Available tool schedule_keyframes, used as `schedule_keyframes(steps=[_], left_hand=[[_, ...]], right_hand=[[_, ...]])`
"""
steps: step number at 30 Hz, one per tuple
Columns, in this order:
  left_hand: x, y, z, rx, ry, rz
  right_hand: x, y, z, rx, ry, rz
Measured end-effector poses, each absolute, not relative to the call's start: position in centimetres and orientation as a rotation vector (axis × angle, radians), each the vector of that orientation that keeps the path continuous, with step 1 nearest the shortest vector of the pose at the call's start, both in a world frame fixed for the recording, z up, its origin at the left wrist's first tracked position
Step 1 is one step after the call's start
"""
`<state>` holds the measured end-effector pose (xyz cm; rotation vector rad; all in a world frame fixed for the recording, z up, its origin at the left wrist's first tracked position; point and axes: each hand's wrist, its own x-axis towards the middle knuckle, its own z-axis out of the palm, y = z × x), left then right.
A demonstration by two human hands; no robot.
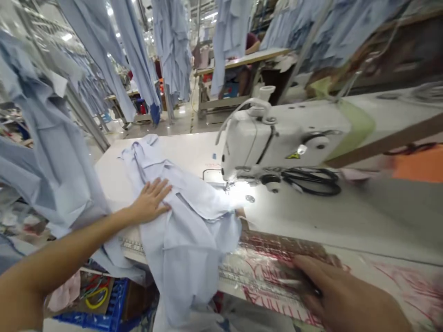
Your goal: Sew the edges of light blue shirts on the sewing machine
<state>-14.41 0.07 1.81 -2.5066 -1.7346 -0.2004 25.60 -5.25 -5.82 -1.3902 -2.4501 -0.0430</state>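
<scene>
A light blue garment (pixel 194 230) is spread over the sewing table, its lower part hanging past the front edge. My left hand (pixel 151 201) lies flat on the garment, fingers stretched out. The garment's right part reaches toward the lit needle area of a white sewing machine (pixel 287 133); whether it lies under the presser foot I cannot tell. At the table's front right, my right hand (pixel 346 290) is closed round thread snips (pixel 309 281), dark-handled with a pale shiny tip. Motion blurs the snips and the fingers.
Light blue garments (pixel 51 133) hang close on the left. A coiled black cable (pixel 313 181) lies beneath the machine arm. Measuring tape (pixel 133 246) runs along the table's front edge. Below stands a blue crate (pixel 116 299). Another table (pixel 242 62) and a partly hidden person are behind.
</scene>
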Motion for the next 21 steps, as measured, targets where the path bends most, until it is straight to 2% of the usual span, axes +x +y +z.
schedule_keyframes(steps=[3,7,8,10,12,14,17,21], left_hand=[[-13.9,-1.8,-0.1,-2.360,-1.791,-0.304],[-10.8,0.1,2.6,-2.490,-1.407,-0.609],[-9.5,0.8,3.2,-2.594,-1.288,-0.579],[-6.9,2.0,3.8,-2.763,-1.139,-0.306],[-4.7,2.8,3.3,-2.797,-1.119,-0.078],[-3.6,3.2,2.4,-2.777,-1.143,-0.018],[-3.7,3.1,1.7,-2.761,-1.151,-0.021],[-5.0,1.8,3.1,-2.797,-1.133,-0.068]], right_hand=[[25.1,-5.3,-4.8,-1.343,-2.526,-0.212],[24.0,-5.0,-3.1,-1.459,-2.475,0.008],[23.5,-4.8,-2.5,-1.496,-2.423,0.120],[22.3,-4.4,-1.0,-1.499,-2.323,0.354],[21.1,-3.8,0.4,-1.397,-2.298,0.519],[20.1,-3.2,1.6,-1.265,-2.339,0.610],[19.2,-2.2,2.3,-1.180,-2.380,0.627],[19.1,-0.9,1.6,-1.229,-2.435,0.482]])
